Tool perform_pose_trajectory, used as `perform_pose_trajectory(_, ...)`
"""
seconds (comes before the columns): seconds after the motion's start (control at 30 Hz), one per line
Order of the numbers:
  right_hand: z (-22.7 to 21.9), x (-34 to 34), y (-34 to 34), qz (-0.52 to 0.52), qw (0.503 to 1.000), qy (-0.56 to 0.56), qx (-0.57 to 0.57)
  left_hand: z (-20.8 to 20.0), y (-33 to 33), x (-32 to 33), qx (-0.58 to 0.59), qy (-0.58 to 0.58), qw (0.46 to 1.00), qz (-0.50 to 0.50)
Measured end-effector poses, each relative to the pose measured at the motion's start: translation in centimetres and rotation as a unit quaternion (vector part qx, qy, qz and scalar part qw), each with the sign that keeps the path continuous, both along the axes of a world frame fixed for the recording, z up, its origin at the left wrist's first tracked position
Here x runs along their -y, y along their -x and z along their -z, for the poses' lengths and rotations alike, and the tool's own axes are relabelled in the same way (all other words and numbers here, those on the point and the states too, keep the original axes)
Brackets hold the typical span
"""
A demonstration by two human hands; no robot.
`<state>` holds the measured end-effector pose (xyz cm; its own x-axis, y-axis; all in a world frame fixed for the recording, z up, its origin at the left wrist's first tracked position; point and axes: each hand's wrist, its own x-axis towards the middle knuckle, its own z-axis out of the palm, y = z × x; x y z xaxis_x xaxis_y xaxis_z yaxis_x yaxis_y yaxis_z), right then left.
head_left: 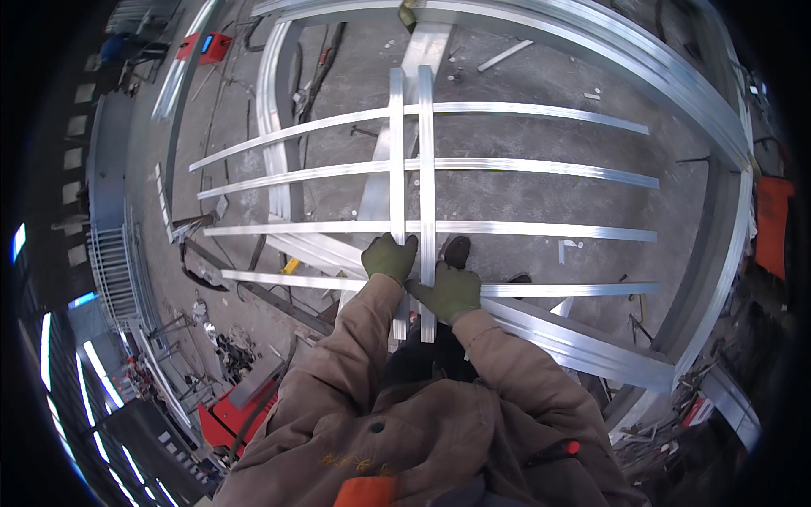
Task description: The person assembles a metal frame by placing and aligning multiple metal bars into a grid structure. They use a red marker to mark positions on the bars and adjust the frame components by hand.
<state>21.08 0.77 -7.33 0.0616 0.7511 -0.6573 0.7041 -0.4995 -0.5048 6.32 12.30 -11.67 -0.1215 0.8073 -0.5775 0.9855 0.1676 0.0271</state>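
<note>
Green work gloves cover both of my hands. My left hand [390, 258] is closed round the left one of two narrow silvery metal bars [397, 160], which lie side by side, pointing away from me. On the right metal bar [427, 194], my right hand [448, 291] is closed round its near part, just lower than the left hand. The pair lies across several long metal crossbars [541, 168] that run left to right, with a narrow gap between the two bars. The palm sides of both gloves are hidden.
A large frame of thick metal beams [608, 59] surrounds the crossbars. Dark cables [328, 59] and small scraps lie on the concrete floor [507, 84]. A red box [204, 48] stands far left, red equipment [236, 418] near left, and an orange panel [773, 226] at the right.
</note>
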Motion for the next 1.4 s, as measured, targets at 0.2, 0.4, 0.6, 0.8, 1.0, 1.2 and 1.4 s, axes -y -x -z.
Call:
perform_pose_trajectory(0.2,0.3,-1.9,0.8,0.062,0.993,0.069,-0.07,0.7,1.4,1.0,0.093,-0.047,0.994,-0.029)
perform_pose_trajectory(0.4,-4.2,-0.6,-2.2,0.158,0.986,0.047,-0.038,-6.1,-4.6,0.7,0.172,-0.054,0.984,0.002)
perform_pose_trajectory(0.6,-3.1,1.9,-7.4,0.255,0.965,-0.046,0.041,-5.7,-13.0,0.7,0.182,-0.033,0.979,0.083)
perform_pose_trajectory(0.8,-0.8,3.6,-13.7,0.288,0.952,-0.044,0.09,-2.2,-20.4,1.7,0.224,-0.017,0.966,0.125)
perform_pose_trajectory(1.0,2.2,3.8,-18.1,0.3,0.947,-0.028,0.11,0.0,-25.4,1.9,0.231,-0.013,0.965,0.127)
perform_pose_trajectory(1.2,3.4,4.7,-19.8,0.295,0.95,-0.017,0.105,2.3,-26.7,3.1,0.213,-0.023,0.968,0.128)
perform_pose_trajectory(1.4,3.8,5.3,-20.2,0.302,0.948,-0.012,0.105,2.3,-27.4,3.8,0.201,-0.013,0.97,0.133)
